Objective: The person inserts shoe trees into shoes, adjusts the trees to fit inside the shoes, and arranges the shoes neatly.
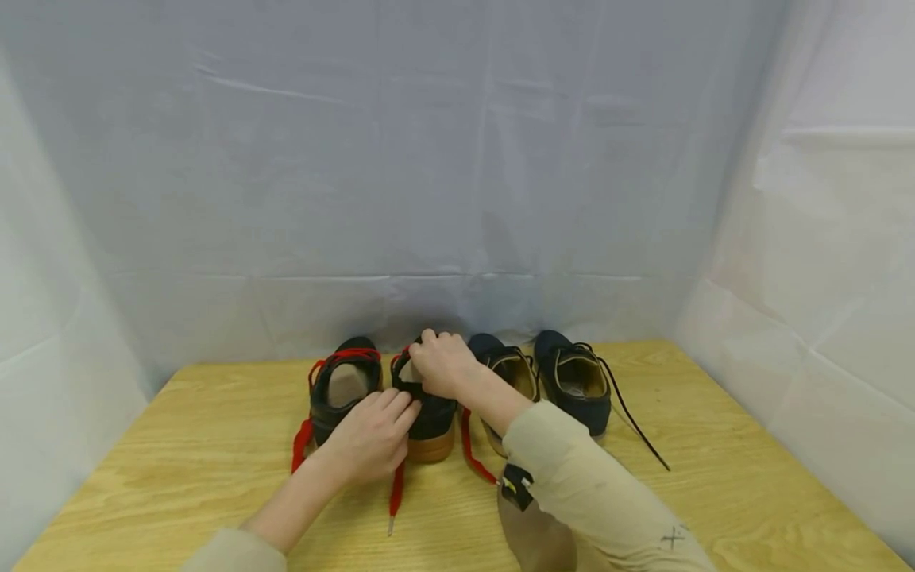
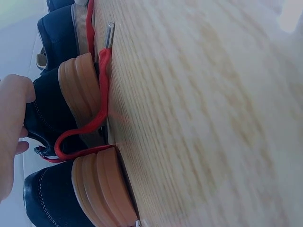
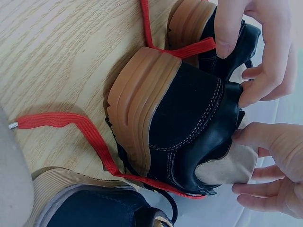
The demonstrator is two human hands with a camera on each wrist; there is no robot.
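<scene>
A dark blue shoe with a tan sole (image 1: 432, 425) (image 3: 189, 113) and loose red laces (image 1: 395, 488) stands second from the left on the wooden table (image 1: 179, 461). My left hand (image 1: 379, 433) (image 3: 265, 52) lies with fairly straight fingers against the shoe's heel. My right hand (image 1: 442, 364) (image 3: 272, 161) curls over the shoe's opening, thumb on the inside of the collar. In the left wrist view my left hand (image 2: 12, 123) sits beside the shoe's heel (image 2: 52, 109). Its twin shoe (image 1: 343, 389), also red-laced, stands just to the left.
Two dark blue shoes with dark laces (image 1: 511, 369) (image 1: 575, 381) stand right of my right hand, one lace (image 1: 636, 429) trailing toward the front right. A pale cloth backdrop (image 1: 457, 199) closes the back and both sides.
</scene>
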